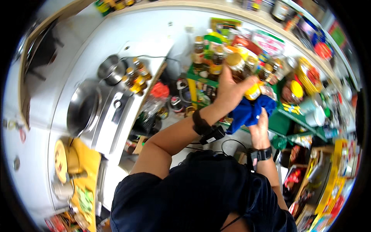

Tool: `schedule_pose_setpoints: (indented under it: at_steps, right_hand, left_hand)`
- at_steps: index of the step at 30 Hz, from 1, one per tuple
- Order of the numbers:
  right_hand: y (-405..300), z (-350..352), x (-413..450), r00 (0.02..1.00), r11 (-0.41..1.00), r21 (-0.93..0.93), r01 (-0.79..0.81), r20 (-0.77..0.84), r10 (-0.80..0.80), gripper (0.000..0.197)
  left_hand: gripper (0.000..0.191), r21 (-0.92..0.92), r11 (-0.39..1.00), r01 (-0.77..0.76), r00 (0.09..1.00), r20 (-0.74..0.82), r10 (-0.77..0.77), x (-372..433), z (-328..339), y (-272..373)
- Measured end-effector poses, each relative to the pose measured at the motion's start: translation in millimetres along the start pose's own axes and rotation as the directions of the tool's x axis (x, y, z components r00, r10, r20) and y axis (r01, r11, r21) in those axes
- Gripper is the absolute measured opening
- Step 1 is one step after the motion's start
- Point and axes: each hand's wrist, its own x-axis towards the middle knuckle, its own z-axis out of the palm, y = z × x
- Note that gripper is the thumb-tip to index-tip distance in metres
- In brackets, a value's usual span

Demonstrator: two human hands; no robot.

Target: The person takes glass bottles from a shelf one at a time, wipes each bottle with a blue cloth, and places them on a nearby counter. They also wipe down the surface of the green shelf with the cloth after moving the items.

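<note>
My left hand [232,90] is closed round a glass jar with a gold lid [235,60], held above a green shelf crowded with bottles and packets. Just below it, my right hand [260,124] grips a blue cloth [249,111], which is bunched up under a yellow-labelled jar or bottle [252,92]. Whether the cloth touches that item cannot be told. A dark sauce bottle [217,62] stands to the left of the held jar. Further right, a jar with a yellow lid [296,88] sits near a yellow basket [308,75].
On the white counter at left are a steel wok [84,108], a steel pot [111,69] and several sauce bottles [135,78]. A wooden wall shelf [174,4] runs above. White cups [315,116] stand at the green shelf's [303,119] right end. Cables hang near the floor.
</note>
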Motion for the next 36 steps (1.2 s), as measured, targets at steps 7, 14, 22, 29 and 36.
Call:
schedule_pose_setpoints:
  at_steps: [7, 14, 22, 29, 36]
  right_hand:
    - [38, 0, 19, 0.977, 0.969, -0.153, -0.196, 0.058, 0.207, 0.032]
    - [90, 2, 30, 0.902, 0.859, -0.331, -0.391, 0.046, 0.429, 0.025]
    - [94, 27, 23, 0.839, 0.82, -0.314, -0.479, 0.112, 0.533, 0.026]
    - [72, -27, 21, 0.853, 0.814, -0.333, -0.476, 0.052, 0.52, 0.044]
    - [63, -45, 4, 0.868, 0.806, -0.342, -0.484, -0.066, 0.493, 0.047]
  left_hand:
    - [0.055, 0.4, 0.903, 0.157, 0.985, 0.004, -0.173, -25, -69, 38]
    - [0.053, 0.458, 0.878, 0.138, 0.99, -0.082, -0.112, -34, -139, 73]
    - [0.054, 0.756, 0.612, 0.233, 0.959, -0.283, -0.015, -58, -245, 106]
    - [0.053, 0.835, 0.338, 0.434, 0.829, -0.517, 0.214, -81, -366, 123]
    - [0.055, 0.859, 0.092, 0.503, 0.779, -0.497, 0.382, -90, -463, 107]
